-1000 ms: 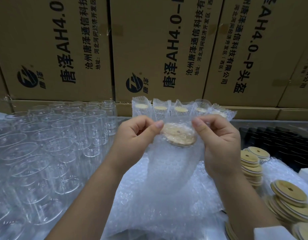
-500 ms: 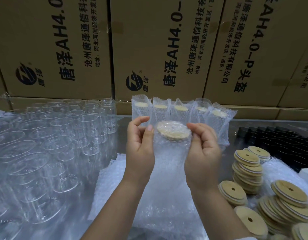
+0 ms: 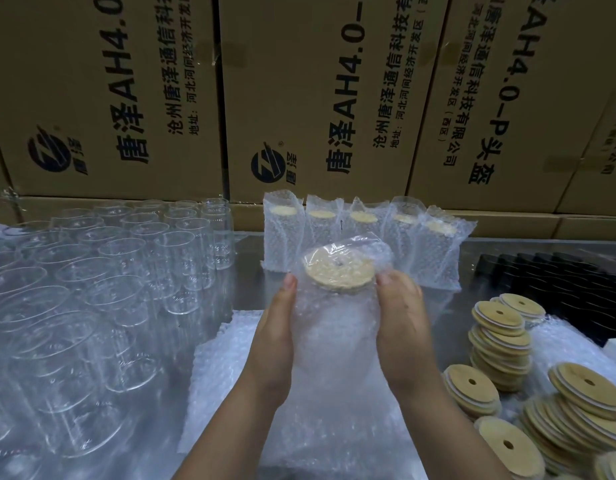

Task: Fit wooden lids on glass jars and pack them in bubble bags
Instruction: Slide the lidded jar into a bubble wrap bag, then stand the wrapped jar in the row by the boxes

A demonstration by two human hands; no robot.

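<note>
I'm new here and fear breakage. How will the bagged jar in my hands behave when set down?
Likely fragile, glass like the bare jars, though the bubble bag should cushion knocks. It may slip; left hand and right hand both hold its sides. Upright it probably stands steady, like the packed row.

Left grip (image 3: 276, 337) and right grip (image 3: 403, 327) (thumbs up, palms inward) clasp the bagged jar (image 3: 334, 341).

A glass jar (image 3: 334, 344) stands upright in a bubble bag (image 3: 337, 396) — round wooden lid (image 3: 339, 271) fitted, visible through it.
</note>
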